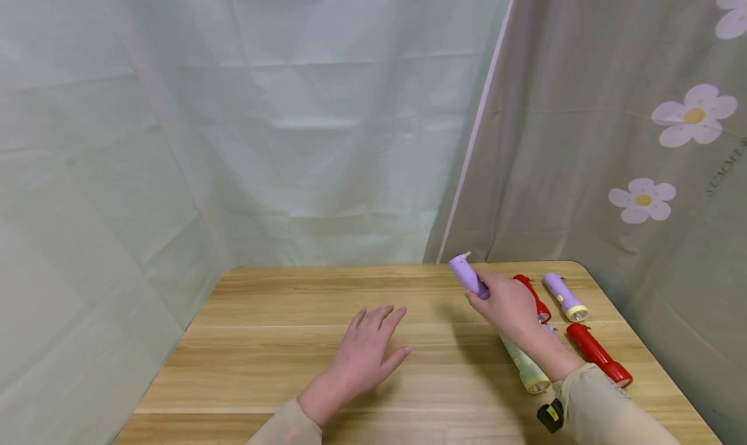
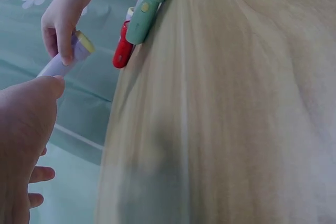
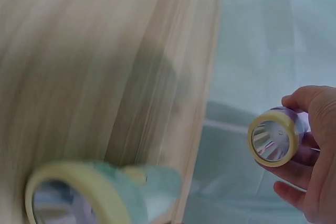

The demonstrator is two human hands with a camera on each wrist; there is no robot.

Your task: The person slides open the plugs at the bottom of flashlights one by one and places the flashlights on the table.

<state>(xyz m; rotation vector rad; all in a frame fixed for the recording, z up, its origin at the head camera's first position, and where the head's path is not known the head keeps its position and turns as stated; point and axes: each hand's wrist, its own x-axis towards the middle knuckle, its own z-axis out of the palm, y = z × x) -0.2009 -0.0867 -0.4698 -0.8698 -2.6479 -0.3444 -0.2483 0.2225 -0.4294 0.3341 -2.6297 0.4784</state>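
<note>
My right hand (image 1: 509, 305) grips a purple flashlight (image 1: 465, 273) by its lamp end, holding it raised above the table. In the right wrist view the yellow rim and reflector of this flashlight (image 3: 273, 137) face the camera, with thumb and fingers curled round its head. My left hand (image 1: 369, 348) hovers over the middle of the table with its fingers spread and nothing in it. Beneath the right forearm lies a green flashlight (image 1: 527, 367) with a yellow rim, partly covered by the arm.
To the right lie another purple flashlight (image 1: 563, 296), a red flashlight (image 1: 598, 354) and a second red flashlight (image 1: 539, 305) partly behind the right hand. One more purple piece shows beside the forearm. Curtains (image 1: 327, 120) hang behind the wooden table (image 1: 262, 341).
</note>
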